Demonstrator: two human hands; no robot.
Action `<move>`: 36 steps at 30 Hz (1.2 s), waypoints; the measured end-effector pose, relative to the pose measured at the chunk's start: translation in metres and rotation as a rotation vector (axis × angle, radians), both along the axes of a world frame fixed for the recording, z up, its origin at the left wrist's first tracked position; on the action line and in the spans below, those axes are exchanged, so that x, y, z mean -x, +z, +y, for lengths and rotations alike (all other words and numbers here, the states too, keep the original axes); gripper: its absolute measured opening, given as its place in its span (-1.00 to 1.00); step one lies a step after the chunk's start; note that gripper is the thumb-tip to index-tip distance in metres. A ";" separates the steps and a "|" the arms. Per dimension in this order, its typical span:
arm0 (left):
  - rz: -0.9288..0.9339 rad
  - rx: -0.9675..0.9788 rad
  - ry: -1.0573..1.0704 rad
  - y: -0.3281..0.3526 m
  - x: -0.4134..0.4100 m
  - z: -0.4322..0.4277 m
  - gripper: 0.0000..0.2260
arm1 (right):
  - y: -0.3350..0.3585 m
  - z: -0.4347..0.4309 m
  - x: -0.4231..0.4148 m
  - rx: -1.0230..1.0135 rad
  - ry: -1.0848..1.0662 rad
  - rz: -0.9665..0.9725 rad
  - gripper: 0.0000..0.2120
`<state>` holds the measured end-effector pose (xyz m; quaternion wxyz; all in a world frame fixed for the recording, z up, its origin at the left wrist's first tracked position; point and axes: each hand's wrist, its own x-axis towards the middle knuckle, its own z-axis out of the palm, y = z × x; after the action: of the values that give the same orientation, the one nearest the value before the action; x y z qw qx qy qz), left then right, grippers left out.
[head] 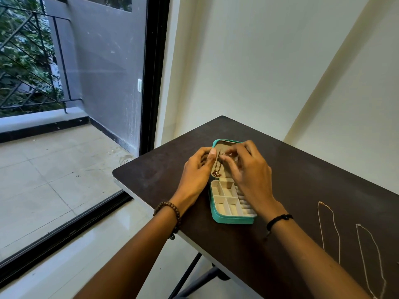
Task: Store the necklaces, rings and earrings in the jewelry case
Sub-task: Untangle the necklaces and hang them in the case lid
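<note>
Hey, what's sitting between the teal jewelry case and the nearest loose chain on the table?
In the head view, only the right wrist with its black cord crosses between the jewelry case and the chain; otherwise bare dark table.

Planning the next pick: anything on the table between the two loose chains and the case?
No object visible. Only the right forearm crosses the table between chains and case. Left hand and right hand are at the lid, on a pendant necklace.
</note>
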<state>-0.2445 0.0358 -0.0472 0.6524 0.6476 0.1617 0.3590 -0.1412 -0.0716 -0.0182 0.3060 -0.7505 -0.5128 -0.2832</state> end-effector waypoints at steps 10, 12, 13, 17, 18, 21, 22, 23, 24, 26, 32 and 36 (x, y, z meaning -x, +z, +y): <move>0.003 -0.002 0.015 0.001 0.002 -0.001 -0.71 | -0.003 -0.013 0.014 0.056 -0.084 0.180 -0.76; 0.006 -0.003 0.018 0.001 0.002 -0.001 -0.71 | -0.004 -0.013 0.015 0.087 -0.109 0.203 -0.76; 0.009 -0.004 0.022 0.001 0.002 -0.001 -0.71 | -0.004 -0.012 0.016 0.107 -0.116 0.220 -0.75; 0.013 -0.006 0.028 0.000 0.002 -0.001 -0.71 | -0.003 -0.015 0.018 0.117 -0.095 0.256 -0.73; 0.016 -0.010 0.028 0.001 0.003 -0.001 -0.70 | -0.002 -0.018 0.020 0.113 -0.088 0.263 -0.73; 0.022 -0.033 0.076 0.003 0.006 -0.004 -0.69 | 0.001 -0.027 0.024 0.119 -0.092 0.270 -0.75; 0.020 -0.042 0.115 0.003 0.006 -0.006 -0.68 | 0.001 -0.030 0.026 0.127 -0.102 0.271 -0.77; 0.022 -0.056 0.159 0.004 0.008 -0.009 -0.67 | 0.001 -0.034 0.028 0.137 -0.112 0.270 -0.78; 0.031 -0.082 0.206 0.004 0.009 -0.011 -0.67 | 0.001 -0.037 0.029 0.148 -0.121 0.269 -0.80; 0.068 -0.186 0.299 0.004 0.011 -0.017 -0.67 | 0.001 -0.043 0.031 0.165 -0.124 0.263 -0.83; 0.160 -0.491 0.478 0.017 0.017 -0.047 -0.82 | 0.002 -0.064 0.034 0.225 -0.059 0.284 -0.83; 0.229 -0.600 0.385 0.036 0.015 -0.070 -0.88 | 0.009 -0.076 0.034 0.212 -0.050 0.288 -0.82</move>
<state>-0.2592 -0.0337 -0.0112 0.3318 0.8036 0.2402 0.4318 -0.1749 -0.1478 -0.0093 0.2884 -0.8237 -0.4720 -0.1246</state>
